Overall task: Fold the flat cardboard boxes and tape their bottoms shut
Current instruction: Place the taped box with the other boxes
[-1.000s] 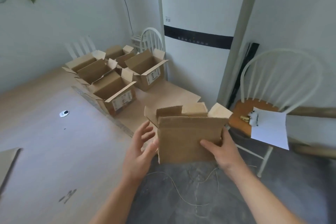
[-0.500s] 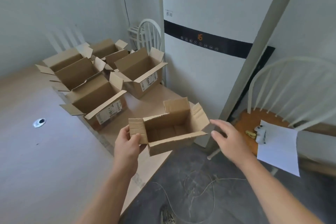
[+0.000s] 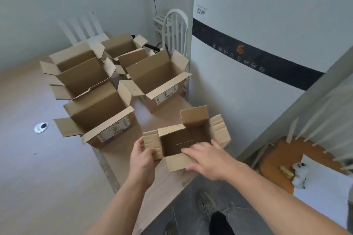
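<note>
Small box (image 3: pixel 176 140) clasped by grip of left hand (image 3: pixel 142 160); right hand (image 3: pixel 209 160) flat on it.

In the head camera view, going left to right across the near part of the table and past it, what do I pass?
From the left: metal grommet → labelled open box → left hand → small box it grips → wooden chair seat → white paper.
</note>
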`<state>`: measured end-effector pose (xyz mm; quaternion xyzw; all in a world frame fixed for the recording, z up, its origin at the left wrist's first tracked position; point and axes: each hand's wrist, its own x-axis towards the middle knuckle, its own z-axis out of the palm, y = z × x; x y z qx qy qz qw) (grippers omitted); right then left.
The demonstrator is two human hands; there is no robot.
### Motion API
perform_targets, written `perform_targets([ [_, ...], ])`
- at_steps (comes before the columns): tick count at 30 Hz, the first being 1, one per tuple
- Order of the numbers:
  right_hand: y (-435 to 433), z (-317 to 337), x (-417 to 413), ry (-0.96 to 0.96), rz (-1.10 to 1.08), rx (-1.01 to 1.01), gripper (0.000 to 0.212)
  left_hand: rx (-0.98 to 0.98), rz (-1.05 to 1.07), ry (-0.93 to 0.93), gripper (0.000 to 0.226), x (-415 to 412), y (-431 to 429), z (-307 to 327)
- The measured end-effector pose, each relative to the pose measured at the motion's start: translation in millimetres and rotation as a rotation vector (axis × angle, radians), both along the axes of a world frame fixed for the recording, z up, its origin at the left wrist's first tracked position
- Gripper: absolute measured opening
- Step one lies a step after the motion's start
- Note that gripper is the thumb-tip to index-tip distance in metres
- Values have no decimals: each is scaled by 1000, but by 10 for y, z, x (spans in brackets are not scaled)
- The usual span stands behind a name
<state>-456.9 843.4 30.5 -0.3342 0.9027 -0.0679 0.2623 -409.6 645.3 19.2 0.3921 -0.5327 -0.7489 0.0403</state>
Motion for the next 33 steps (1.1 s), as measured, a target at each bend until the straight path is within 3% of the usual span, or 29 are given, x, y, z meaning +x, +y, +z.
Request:
perform_targets([
  [2,30,-136,-249,50,53,18,55,-59,-43,-47,57,-148,4,-143],
  [6,144,-334,-666,169,267,13,48,-762,-369,-246,79,-261,196,-260],
  [8,197,-390,-880,253,363,-46,50,-1146,-479,-244,73,-327,258,-301],
  [10,229,-433,-1072,322,432,-134,56,-1391,-578,-286,60,-429,239,-320],
  [12,251,-456,-1202,353,485,-190,59,-1311,-634,-305,44,-565,223,-208],
  [15,285,-491,-1334,368,518,-265,58,-1063,-486,-287,18,-762,154,-18],
  [18,390,-546,-1519,392,509,-279,50,-716,-358,-289,22,-922,28,-51],
  [21,333,-503,-1680,467,475,-316,40,-557,-233,-319,26,-1124,45,-161],
  [27,174,-537,-1863,562,434,-388,26,-685,34,-279,31,-1366,225,-246],
  [31,182,-635,-1932,565,403,-389,29,-888,-147,-273,32,-1463,197,-320],
  [33,157,-666,-1955,571,372,-399,29,-881,-244,-338,35,-1537,152,-328],
])
